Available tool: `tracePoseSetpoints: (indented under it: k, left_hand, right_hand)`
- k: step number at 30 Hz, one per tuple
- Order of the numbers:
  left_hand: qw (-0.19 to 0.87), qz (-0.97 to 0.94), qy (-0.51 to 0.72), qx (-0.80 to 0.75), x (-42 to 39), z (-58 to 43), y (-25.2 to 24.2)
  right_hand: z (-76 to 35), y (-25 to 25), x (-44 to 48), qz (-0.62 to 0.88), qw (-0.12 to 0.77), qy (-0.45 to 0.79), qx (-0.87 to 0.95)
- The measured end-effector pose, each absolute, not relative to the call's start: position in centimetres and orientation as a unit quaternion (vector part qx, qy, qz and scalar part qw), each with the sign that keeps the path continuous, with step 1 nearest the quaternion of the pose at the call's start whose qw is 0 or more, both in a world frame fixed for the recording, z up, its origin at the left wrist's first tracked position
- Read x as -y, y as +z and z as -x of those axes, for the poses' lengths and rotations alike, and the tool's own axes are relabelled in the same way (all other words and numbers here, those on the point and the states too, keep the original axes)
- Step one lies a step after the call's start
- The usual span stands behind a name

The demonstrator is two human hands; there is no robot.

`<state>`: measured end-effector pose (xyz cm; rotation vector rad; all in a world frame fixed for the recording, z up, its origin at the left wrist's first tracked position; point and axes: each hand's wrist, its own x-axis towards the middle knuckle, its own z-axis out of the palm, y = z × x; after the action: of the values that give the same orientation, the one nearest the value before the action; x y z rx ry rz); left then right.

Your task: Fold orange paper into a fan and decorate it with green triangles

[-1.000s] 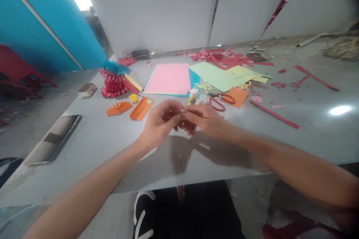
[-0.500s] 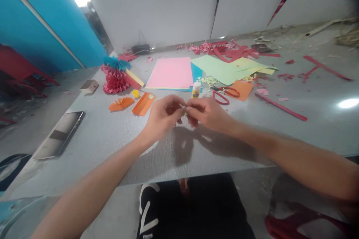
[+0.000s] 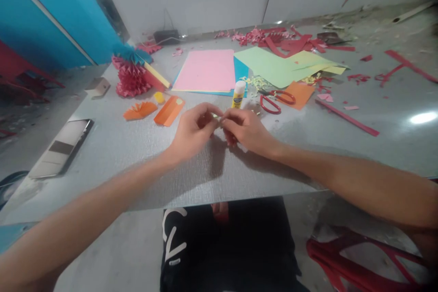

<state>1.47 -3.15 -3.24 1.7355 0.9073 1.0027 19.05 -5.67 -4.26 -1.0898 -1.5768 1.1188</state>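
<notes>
My left hand and my right hand meet over the grey table, fingertips pinched together on a tiny pale scrap of paper that I can barely make out. Just behind them stands a glue stick with a white cap. Red-handled scissors lie to its right on an orange sheet. A folded orange strip and an orange paper fan lie to the left of my hands.
Pink paper on blue paper and light green sheets lie further back. A red pleated paper ornament sits back left. Red strips and scraps litter the right side. A phone lies near the left edge.
Both hands stay pinched together on the scrap with only small finger movements. The view has tilted, so everything sits slightly higher in the picture.
</notes>
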Motion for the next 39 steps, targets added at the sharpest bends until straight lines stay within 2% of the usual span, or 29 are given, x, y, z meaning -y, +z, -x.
tracePoseSetpoints:
  k: [9,16,18,32,39]
  left_hand:
    - [0.412,-0.732,0.366,-0.400,4.3,-0.7,-5.1]
    - [0.260,-0.805,0.354,-0.398,3.9,0.6,-4.3]
    - [0.250,-0.808,0.351,-0.401,3.9,0.6,-4.3]
    - [0.468,-0.677,0.368,-0.433,4.4,0.2,-4.5]
    - [0.511,-0.639,0.388,-0.425,4.3,0.1,-4.1]
  right_hand:
    - [-19.1,-4.4,5.5,0.451,0.433,0.434,0.649]
    - [-19.3,-4.4,5.8,0.440,0.424,0.449,0.652]
    - [-19.4,-4.4,5.9,0.436,0.424,0.452,0.653]
    - [-19.3,-4.5,5.8,0.403,0.432,0.511,0.624]
    - [-19.3,-4.5,6.1,0.427,0.435,0.501,0.614]
